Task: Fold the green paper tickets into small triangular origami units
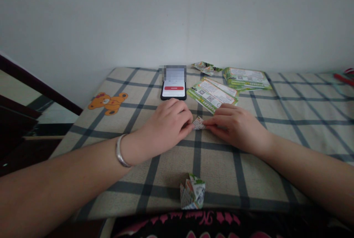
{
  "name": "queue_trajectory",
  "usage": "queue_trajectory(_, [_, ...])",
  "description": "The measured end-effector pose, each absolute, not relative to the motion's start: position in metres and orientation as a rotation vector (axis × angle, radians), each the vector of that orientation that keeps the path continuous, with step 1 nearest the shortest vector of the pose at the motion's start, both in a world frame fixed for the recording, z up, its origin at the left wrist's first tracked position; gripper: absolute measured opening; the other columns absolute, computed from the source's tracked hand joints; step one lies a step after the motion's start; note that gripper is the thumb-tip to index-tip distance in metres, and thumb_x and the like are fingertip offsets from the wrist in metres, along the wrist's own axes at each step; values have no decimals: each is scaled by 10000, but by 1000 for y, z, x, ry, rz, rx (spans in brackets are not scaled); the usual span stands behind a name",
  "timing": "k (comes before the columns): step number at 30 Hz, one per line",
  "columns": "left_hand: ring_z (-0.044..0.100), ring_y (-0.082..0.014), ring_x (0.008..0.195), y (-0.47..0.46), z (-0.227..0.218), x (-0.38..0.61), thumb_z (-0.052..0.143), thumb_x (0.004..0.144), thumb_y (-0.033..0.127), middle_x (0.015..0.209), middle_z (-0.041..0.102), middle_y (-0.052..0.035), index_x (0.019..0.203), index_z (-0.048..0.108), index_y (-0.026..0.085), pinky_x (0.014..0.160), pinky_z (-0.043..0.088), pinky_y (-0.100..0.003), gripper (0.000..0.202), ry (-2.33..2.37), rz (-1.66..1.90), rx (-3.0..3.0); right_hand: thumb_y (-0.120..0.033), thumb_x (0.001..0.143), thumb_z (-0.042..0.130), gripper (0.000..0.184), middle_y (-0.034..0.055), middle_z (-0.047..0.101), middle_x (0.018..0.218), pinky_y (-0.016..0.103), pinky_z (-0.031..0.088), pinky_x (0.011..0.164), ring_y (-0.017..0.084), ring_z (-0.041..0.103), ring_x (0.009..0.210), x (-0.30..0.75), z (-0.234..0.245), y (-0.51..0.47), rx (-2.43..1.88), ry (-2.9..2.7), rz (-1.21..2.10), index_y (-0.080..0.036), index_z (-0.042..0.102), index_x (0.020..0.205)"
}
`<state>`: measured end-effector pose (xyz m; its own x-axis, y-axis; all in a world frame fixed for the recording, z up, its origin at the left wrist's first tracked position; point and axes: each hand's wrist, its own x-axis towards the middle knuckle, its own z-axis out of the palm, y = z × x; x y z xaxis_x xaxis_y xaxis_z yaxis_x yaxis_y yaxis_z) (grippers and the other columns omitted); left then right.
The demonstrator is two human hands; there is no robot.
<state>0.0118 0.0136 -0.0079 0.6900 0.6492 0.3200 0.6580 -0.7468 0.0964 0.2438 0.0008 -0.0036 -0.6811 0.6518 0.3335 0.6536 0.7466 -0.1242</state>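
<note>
Between my two hands is a small folded piece of printed paper [198, 123], just above the checked tablecloth. My left hand [173, 121] is closed at the paper's left edge, its fingers bent; a silver bangle circles that wrist. From the other side, my right hand [235, 125] pinches the right corner between thumb and fingertips. Near the table's front edge stands a folded paper piece [193, 192] with several pointed flaps, printed green and white. Beyond my right hand lie a few flat printed leaflets [211, 95], fanned over one another.
A phone [174, 86] with a lit screen is propped near the wall. Back right rests a stack of leaflets [247, 77], with folded paper pieces [206, 68] beside it. An orange bear picture [107, 102] marks the left side of the tablecloth [276, 179]. Something red [343, 79] is at the right edge.
</note>
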Motion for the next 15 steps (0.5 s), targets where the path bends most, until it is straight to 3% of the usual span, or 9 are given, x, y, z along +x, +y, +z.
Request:
queue_trajectory(4, [452,-246,1165,16,-12,11,498,938,293,1237,528,-80,1268,543,198,1028,388,-447,346,-1057,-551,-2910,-270,916,559,174,24,632,768,291,412,679,174,561,769,243,-3,1,-1028,-2584,9,-212,716,963])
queue_trajectory(8, [413,-233,1242,19,-14,9,451,959,289,1316,488,-76,1263,555,207,1091,351,-432,331,-1058,-533,-3000,-268,918,552,178,27,641,790,290,416,685,174,567,782,243,-2,0,-1040,-2585,19,-217,712,977])
queue_trajectory(15, [447,-232,1196,20,-12,10,554,914,287,1235,514,-85,1180,579,176,1073,375,-424,290,-1105,-582,-3054,-339,918,556,213,21,635,779,307,400,691,182,553,772,244,-3,-2,-980,-2623,-119,-235,705,1031])
